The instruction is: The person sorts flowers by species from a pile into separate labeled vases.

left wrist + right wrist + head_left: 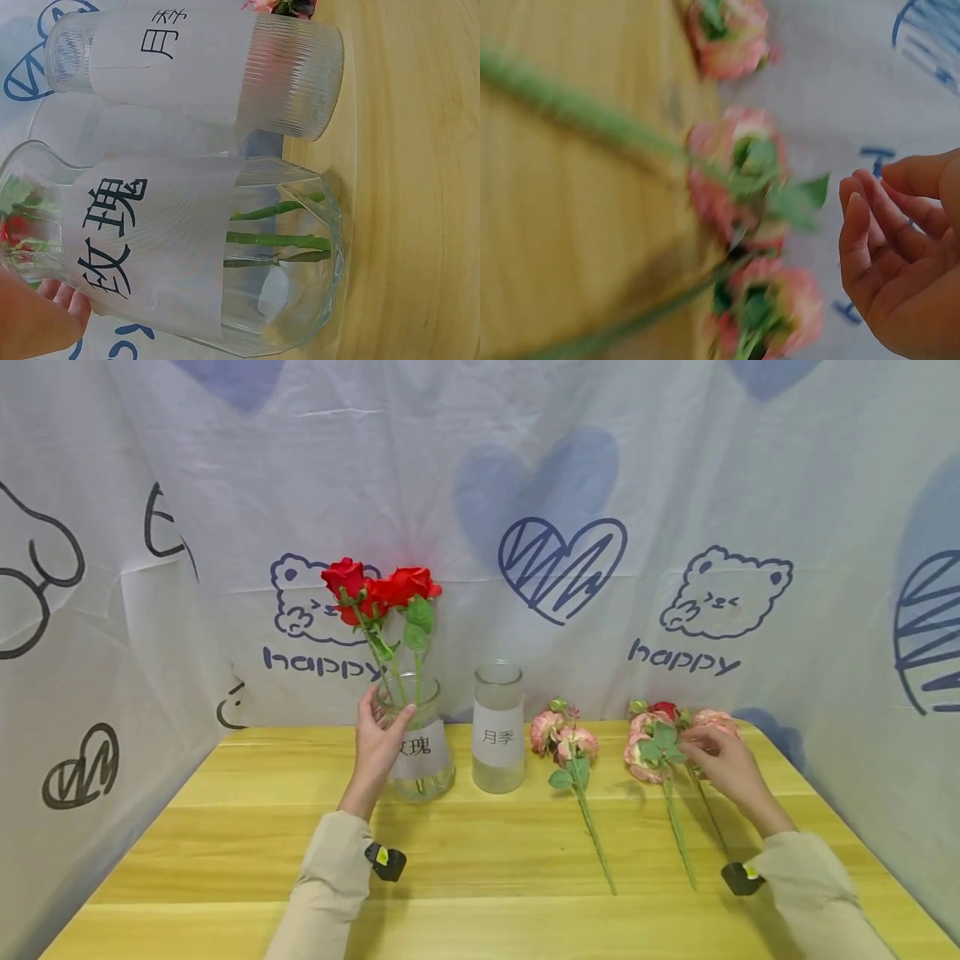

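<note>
My left hand point(378, 739) grips the neck of a wide glass vase point(285, 315) with a white paper label. Several red roses point(405, 585) stand in it, their green stems point(281, 240) showing through the glass. At the right my right hand point(723, 764) hovers over a group of pink flowers point(645, 747) lying on the table, with a red rose point(664, 711) among them. In the right wrist view the right fingers point(855, 217) are loosely bent with nothing between them, just apart from a green leaf point(799, 202).
A narrower labelled glass vase point(498, 777) stands right of the wide one and holds no flowers. Beside it lie more pink flowers point(576, 745), stems toward the front. A printed cloth point(420, 460) hangs behind the wooden table point(480, 860).
</note>
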`<state>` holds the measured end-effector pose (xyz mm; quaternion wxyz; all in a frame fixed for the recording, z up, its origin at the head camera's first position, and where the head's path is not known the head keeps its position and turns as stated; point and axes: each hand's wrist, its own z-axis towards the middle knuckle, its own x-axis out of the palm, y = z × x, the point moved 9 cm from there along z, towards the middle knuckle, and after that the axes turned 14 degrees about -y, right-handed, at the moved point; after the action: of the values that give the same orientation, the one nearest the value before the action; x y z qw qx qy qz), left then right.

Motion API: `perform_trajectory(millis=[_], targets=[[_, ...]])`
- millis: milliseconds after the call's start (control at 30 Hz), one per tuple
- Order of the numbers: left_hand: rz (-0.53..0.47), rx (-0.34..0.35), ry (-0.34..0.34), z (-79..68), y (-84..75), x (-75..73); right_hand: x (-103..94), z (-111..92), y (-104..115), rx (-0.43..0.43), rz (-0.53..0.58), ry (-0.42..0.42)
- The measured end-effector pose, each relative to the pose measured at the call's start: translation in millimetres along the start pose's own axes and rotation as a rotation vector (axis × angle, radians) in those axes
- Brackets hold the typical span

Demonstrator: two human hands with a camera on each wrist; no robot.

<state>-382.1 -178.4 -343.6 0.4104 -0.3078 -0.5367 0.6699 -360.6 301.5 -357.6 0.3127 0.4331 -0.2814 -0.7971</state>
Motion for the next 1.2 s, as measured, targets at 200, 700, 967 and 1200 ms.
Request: perform_trajectory(millis=[200,700,967,1200], targets=[[0.002,-0.003,-0.001,-0.5,0.8,-0.1,-14.6,-12.3,-35.4,0.04,-0.04,0.024],[0.008,0.012,-0.009,0.8,1.8,-0.3,-5.1,-36.6,-67.5,0.102,-0.048,0.2],[0.006,0.005,-0.003,1.6,1.2,0.7,5.8,-43.5,-70.3,0.158,-0.031,0.298],[0.008,-0.006,0.001,-0.3,1.6,-0.2,13.6,-48.9,-73.2,0.221,0.026,0.348]])
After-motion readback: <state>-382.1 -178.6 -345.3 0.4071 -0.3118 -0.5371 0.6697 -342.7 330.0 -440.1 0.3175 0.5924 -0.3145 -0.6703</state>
